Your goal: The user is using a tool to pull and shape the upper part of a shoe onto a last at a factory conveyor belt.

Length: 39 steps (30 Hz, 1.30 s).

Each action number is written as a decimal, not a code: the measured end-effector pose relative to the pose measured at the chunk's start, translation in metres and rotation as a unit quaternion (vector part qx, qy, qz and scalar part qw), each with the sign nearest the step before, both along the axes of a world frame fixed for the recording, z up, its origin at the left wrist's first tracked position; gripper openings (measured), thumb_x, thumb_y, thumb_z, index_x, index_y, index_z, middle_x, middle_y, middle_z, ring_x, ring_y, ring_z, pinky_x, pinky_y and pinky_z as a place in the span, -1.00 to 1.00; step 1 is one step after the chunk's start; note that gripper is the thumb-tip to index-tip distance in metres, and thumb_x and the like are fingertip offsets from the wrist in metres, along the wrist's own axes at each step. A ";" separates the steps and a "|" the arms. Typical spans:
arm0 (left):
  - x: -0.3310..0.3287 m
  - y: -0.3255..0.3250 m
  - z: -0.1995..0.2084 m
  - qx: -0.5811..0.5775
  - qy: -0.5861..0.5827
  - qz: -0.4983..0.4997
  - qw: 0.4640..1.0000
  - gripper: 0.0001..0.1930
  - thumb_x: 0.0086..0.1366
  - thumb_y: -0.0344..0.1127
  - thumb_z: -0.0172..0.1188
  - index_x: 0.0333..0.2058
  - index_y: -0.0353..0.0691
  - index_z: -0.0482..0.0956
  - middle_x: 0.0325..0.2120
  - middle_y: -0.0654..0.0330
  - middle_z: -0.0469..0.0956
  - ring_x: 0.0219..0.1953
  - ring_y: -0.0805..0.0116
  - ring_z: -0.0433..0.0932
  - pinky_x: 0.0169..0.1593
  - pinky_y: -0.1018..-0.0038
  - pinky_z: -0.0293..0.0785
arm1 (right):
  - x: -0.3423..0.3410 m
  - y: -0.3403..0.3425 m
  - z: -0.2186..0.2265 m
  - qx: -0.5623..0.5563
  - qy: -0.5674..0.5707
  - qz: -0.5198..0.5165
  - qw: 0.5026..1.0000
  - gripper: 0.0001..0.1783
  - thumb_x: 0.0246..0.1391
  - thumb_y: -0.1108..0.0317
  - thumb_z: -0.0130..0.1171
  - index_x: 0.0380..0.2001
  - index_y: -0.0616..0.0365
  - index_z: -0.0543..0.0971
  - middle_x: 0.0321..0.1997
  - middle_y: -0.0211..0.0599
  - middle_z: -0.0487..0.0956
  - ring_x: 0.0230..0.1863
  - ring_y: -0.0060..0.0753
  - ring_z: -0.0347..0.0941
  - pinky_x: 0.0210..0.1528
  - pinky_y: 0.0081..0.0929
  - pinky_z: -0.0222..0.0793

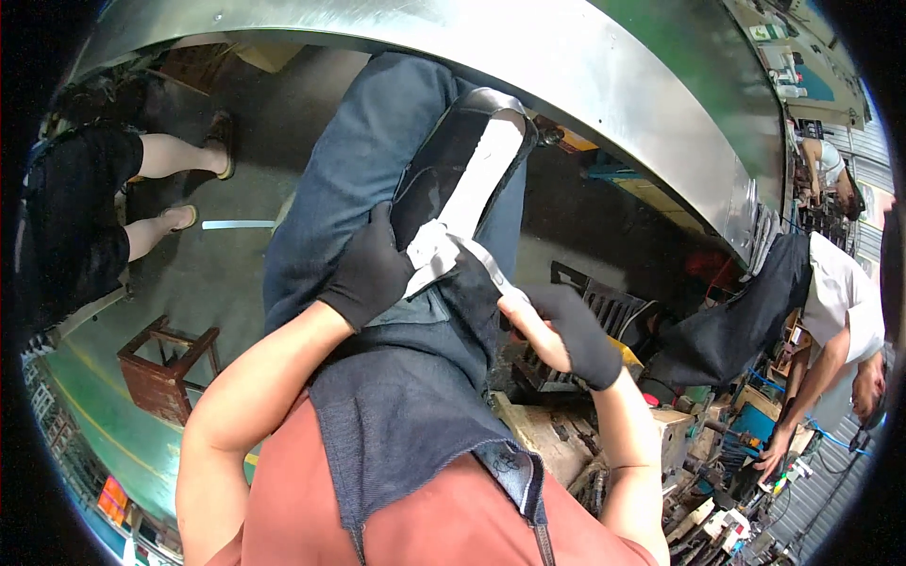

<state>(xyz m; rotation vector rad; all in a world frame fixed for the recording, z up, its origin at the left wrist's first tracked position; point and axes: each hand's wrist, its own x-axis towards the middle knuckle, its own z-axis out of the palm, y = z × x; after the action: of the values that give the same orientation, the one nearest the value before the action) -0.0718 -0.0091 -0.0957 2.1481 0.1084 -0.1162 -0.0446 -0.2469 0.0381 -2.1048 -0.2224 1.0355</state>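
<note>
On my lap lies a black shoe-shaped piece [423, 187], its rounded end pointing away from me. A long white strip [483, 174] runs along its middle, with crumpled white material [431, 248] at the near end. My left hand [373, 267], in a black glove, is closed on that near end, gripping the crumpled material. My right hand [571, 332] wears a black glove that leaves the thumb bare. It is wrapped round a curved silvery metal hand tool [488, 266], whose tip reaches the near end of the shoe piece. The tool's exact kind does not show.
A metal-edged bench [604, 71] curves across just beyond my knees. A wooden stool [170, 368] stands at left, near another person's legs [170, 156]. At right a co-worker [830, 311] bends over a bench of tools; another person [830, 174] is farther off.
</note>
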 end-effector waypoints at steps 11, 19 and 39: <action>-0.031 0.039 0.007 -0.368 0.180 -0.006 0.912 -0.21 0.19 -0.14 0.32 0.23 -0.43 0.12 0.10 -0.27 0.37 0.16 0.08 0.44 0.19 0.27 0.34 | -0.003 0.006 -0.021 -0.014 -0.043 0.041 0.998 -0.62 0.32 0.15 0.03 -0.41 0.29 0.48 -0.62 -0.21 0.33 -0.53 -0.53 0.20 -0.46 -0.42 0.20; -0.018 0.014 0.003 -0.054 0.015 -0.036 0.998 -0.09 0.13 0.01 0.35 0.24 -0.43 0.08 -0.08 -0.38 0.48 -0.05 -0.22 0.55 -0.01 0.13 0.47 | -0.002 0.063 0.033 0.155 -0.269 0.217 0.926 -0.63 0.11 0.05 0.26 -0.40 0.17 0.52 -0.48 -0.10 0.48 -0.40 -0.03 0.52 -0.39 -0.21 0.42; 0.092 0.106 0.147 -0.036 -0.216 -0.111 0.969 -0.13 -0.18 -0.42 0.55 0.19 -0.27 0.36 0.04 0.04 0.52 0.06 0.24 0.53 0.16 0.39 0.45 | -0.025 -0.038 -0.014 0.024 -0.128 0.061 0.990 -0.71 0.21 0.18 0.15 -0.41 0.21 0.51 -0.49 -0.03 0.44 -0.45 0.08 0.41 -0.41 -0.20 0.27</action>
<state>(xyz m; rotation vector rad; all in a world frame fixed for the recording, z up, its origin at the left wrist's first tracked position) 0.0205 0.0968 0.0513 2.0584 -0.3839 0.2167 -0.0695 -0.2846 0.0246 -2.1989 -0.5028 0.8157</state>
